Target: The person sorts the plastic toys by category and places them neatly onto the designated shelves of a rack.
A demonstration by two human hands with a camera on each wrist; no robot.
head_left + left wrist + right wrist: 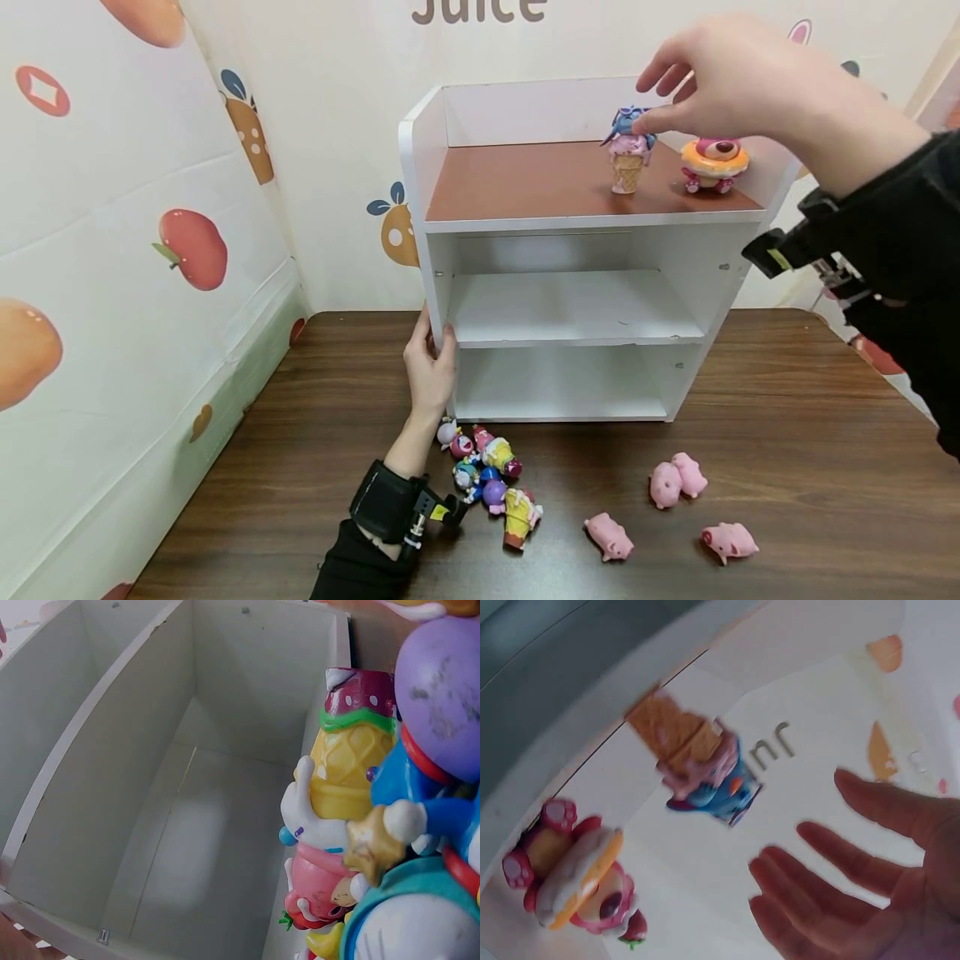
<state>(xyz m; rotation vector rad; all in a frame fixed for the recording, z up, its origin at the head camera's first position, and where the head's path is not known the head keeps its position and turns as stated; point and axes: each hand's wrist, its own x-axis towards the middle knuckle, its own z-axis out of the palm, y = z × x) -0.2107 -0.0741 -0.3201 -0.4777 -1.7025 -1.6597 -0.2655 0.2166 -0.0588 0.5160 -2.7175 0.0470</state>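
Observation:
My right hand is beside the top of a blue character figurine on an ice cream cone, which stands upright on the brown top shelf. In the right wrist view the fingers are spread and loosely bent, apart from the cone figurine. To its right sits a pink bear figurine with an orange ring. My left hand grips the front edge of the left side panel of the white shelf unit, thumb on one side and fingers on the other.
Several colourful figurines lie heaped before the unit's lower left corner, near my left wrist. Several pink pig figurines, one a pig nearer the middle, lie on the dark wooden table. Walls with fruit prints stand behind and at left.

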